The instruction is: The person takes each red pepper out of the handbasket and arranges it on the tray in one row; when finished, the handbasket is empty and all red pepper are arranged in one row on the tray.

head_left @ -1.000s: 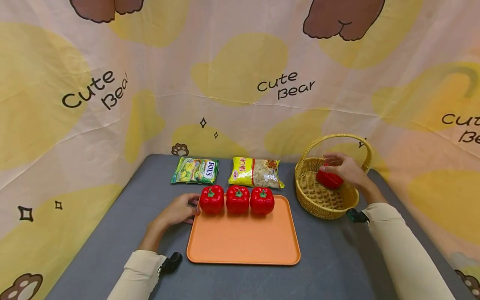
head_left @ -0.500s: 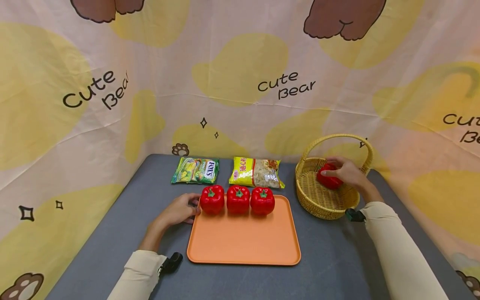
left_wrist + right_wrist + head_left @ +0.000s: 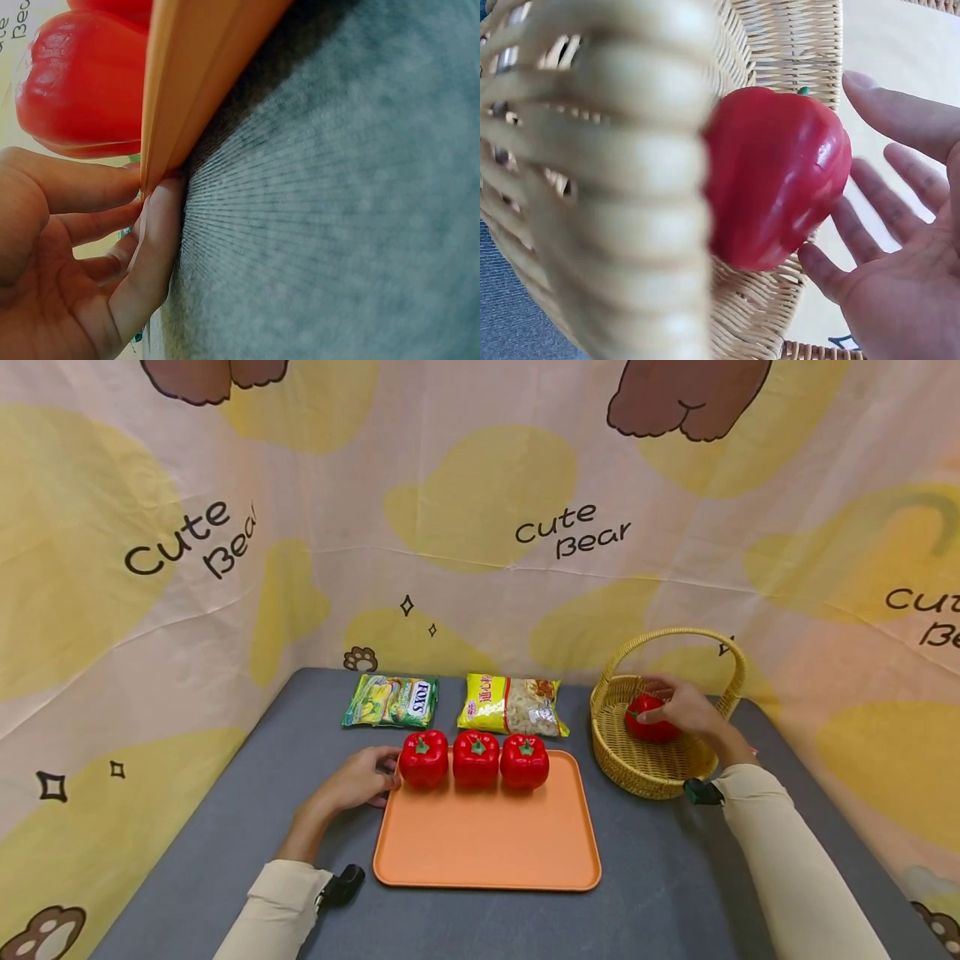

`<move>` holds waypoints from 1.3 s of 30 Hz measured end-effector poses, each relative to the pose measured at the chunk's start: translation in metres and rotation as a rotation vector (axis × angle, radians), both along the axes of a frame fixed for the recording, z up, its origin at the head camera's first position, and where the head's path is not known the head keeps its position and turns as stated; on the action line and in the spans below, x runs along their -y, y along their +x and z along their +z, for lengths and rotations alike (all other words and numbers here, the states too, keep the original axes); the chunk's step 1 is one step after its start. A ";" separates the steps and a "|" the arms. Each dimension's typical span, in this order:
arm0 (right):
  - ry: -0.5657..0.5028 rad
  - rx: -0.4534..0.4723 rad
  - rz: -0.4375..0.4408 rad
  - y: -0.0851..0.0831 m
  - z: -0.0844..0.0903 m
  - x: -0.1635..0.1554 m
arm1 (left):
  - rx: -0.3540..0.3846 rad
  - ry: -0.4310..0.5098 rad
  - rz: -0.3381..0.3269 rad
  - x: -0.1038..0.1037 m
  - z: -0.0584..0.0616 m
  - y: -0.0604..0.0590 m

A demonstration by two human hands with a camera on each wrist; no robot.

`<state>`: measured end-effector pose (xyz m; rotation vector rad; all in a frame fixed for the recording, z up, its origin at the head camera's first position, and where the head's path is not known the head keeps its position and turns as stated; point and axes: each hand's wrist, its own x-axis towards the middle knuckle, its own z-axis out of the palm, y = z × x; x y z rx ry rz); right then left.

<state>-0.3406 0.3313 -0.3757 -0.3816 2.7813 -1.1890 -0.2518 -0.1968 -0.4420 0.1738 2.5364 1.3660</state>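
My left hand (image 3: 366, 779) pinches the left rim of an orange tray (image 3: 487, 852); the left wrist view shows the tray's edge (image 3: 169, 97) between thumb and fingers. Three red bell peppers (image 3: 476, 760) stand in a row along the tray's far side, green stems up. At the right, a wicker basket (image 3: 637, 777) with a tall handle holds another red bell pepper (image 3: 654, 727), its stem turned to the left. Over the basket, my right hand (image 3: 693, 708) is beside this pepper. Its fingers (image 3: 866, 240) are spread, the lower ones against or very near the pepper (image 3: 780, 180).
Behind the tray lie a green FOX'S packet (image 3: 392, 701) and a yellow pasta packet (image 3: 513, 704). The basket's arched handle (image 3: 678, 632) rises beside my right hand. A printed cloth wall (image 3: 465, 527) closes off the back and sides of the grey table (image 3: 480, 927).
The pepper in the basket has shifted slightly left and towards me, and its stem has turned left. My right hand has moved a little with it. The left hand and tray stay still.
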 end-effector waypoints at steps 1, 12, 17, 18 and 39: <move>0.016 0.001 0.004 0.000 -0.001 0.000 | 0.001 -0.001 -0.002 0.000 0.000 0.000; 0.111 0.027 0.020 -0.002 -0.004 0.000 | 0.010 0.022 -0.008 0.001 0.000 0.000; 0.188 0.027 0.010 -0.002 -0.008 -0.001 | 0.012 0.023 -0.010 0.000 -0.001 -0.001; 0.202 0.023 0.007 -0.002 -0.009 -0.002 | 0.013 0.021 -0.009 0.000 -0.001 -0.001; 0.169 -0.033 -0.062 0.028 0.002 -0.011 | 0.010 0.001 0.003 0.001 -0.005 -0.003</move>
